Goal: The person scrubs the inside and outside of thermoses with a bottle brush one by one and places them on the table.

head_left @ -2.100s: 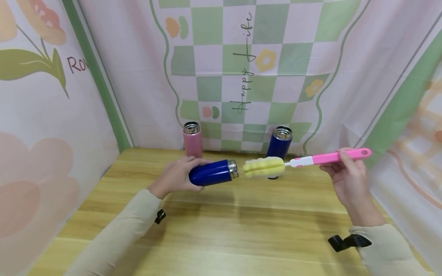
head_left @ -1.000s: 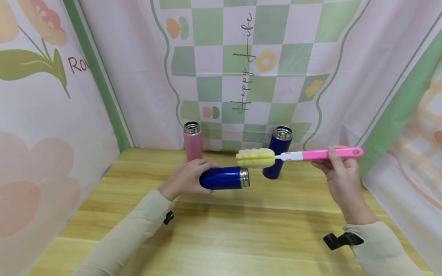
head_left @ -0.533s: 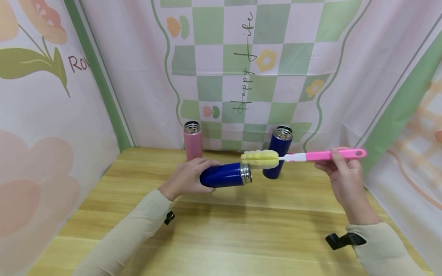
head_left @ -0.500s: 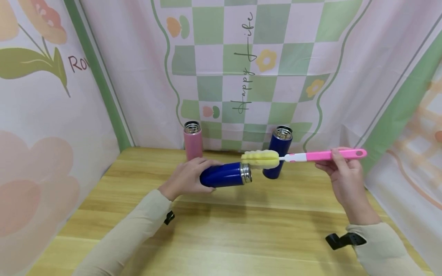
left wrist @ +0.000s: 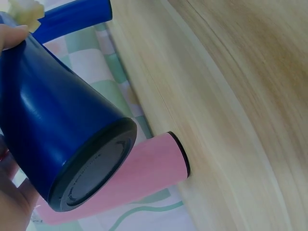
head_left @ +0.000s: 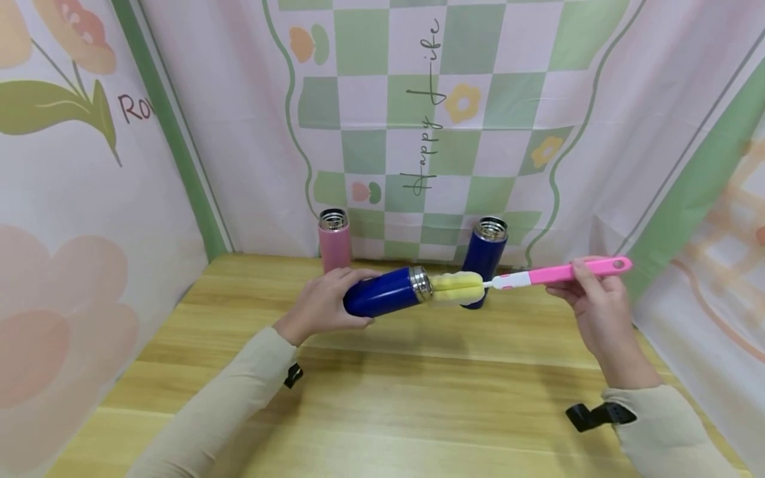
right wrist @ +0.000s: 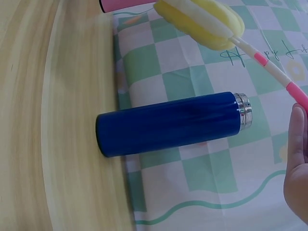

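Note:
My left hand [head_left: 325, 304] grips a blue thermos bottle [head_left: 382, 293] around its base end, holding it above the table, tilted with its steel mouth to the right and slightly up. In the left wrist view the dark underside of this blue bottle [left wrist: 62, 115] faces the camera. My right hand [head_left: 600, 318] pinches the pink handle of a bottle brush [head_left: 556, 273]. The yellow sponge head [head_left: 459, 288] is at the bottle's mouth; its tip seems to be at or just inside the opening. In the right wrist view the bottle brush [right wrist: 207, 21] spans the top.
An uncapped pink bottle [head_left: 335, 244] stands at the back left of the wooden table [head_left: 382, 398], behind my left hand. A second blue bottle [head_left: 485, 249] stands uncapped at the back right, behind the brush. A patterned cloth [head_left: 412, 99] hangs behind them.
The held bottle has tilted its mouth upward, and the sponge head has come down from above and behind it to line up with the mouth. Both hands keep their hold.

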Demonstrator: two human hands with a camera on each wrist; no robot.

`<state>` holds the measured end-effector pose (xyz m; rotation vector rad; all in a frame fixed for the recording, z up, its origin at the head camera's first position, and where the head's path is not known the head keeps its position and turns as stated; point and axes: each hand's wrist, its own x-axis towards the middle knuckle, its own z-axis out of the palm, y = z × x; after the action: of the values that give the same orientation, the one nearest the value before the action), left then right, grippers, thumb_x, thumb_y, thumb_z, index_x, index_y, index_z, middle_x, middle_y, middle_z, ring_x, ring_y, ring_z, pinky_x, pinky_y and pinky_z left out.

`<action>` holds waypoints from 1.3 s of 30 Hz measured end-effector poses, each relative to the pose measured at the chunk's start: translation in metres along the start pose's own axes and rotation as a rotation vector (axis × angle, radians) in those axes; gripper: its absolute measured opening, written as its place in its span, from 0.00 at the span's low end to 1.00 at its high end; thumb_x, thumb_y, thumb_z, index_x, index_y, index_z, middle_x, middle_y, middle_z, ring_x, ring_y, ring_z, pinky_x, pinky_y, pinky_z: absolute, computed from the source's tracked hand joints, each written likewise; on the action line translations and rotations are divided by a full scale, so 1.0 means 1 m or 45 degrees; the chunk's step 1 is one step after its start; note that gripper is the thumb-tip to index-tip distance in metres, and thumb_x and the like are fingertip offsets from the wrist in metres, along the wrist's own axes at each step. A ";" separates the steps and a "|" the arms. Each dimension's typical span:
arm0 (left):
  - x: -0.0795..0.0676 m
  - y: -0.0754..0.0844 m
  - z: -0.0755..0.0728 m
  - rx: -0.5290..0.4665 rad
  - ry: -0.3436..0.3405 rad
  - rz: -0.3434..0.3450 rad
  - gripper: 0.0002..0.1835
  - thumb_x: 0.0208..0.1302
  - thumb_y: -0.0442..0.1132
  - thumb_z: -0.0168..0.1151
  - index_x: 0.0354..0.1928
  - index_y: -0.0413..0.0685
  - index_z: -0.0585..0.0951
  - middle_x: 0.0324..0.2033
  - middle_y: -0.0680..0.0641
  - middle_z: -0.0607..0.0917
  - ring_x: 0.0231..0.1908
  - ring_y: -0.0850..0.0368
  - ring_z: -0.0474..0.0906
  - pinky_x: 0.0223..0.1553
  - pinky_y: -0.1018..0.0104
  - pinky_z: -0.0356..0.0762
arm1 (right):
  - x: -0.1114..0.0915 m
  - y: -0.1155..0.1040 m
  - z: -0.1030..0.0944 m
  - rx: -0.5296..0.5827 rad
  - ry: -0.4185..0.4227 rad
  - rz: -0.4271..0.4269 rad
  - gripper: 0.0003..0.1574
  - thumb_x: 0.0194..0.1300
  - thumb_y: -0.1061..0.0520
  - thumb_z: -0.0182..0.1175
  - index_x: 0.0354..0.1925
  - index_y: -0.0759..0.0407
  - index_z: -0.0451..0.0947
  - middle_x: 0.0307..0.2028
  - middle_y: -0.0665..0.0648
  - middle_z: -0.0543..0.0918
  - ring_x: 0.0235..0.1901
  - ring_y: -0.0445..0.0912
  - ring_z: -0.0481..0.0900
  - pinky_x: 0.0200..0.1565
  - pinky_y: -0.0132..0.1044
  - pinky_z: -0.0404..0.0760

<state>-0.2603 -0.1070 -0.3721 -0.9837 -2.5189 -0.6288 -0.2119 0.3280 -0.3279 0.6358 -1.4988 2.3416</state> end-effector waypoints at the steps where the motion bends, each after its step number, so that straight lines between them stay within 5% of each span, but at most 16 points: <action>1: 0.000 0.000 0.000 0.003 0.003 -0.007 0.43 0.45 0.58 0.80 0.66 0.70 0.73 0.52 0.51 0.83 0.49 0.55 0.78 0.44 0.50 0.80 | 0.000 0.000 0.000 -0.003 -0.007 0.002 0.05 0.77 0.66 0.48 0.43 0.70 0.69 0.39 0.65 0.83 0.38 0.51 0.86 0.42 0.38 0.83; 18: 0.001 0.000 -0.002 0.072 -0.004 -0.069 0.42 0.45 0.61 0.77 0.66 0.74 0.72 0.53 0.51 0.81 0.49 0.53 0.77 0.40 0.49 0.80 | -0.001 -0.003 0.007 -0.024 -0.022 0.042 0.06 0.78 0.64 0.48 0.42 0.67 0.69 0.37 0.62 0.83 0.34 0.49 0.85 0.40 0.35 0.84; 39: 0.001 0.001 0.003 0.113 -0.070 -0.059 0.42 0.44 0.59 0.80 0.65 0.74 0.74 0.54 0.52 0.81 0.50 0.54 0.75 0.45 0.48 0.77 | -0.001 0.004 0.013 0.203 -0.018 0.009 0.07 0.79 0.63 0.44 0.45 0.68 0.66 0.40 0.66 0.83 0.40 0.54 0.86 0.45 0.40 0.83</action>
<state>-0.2604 -0.1043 -0.3737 -0.9257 -2.5997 -0.5054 -0.2100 0.3148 -0.3265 0.6873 -1.3311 2.4844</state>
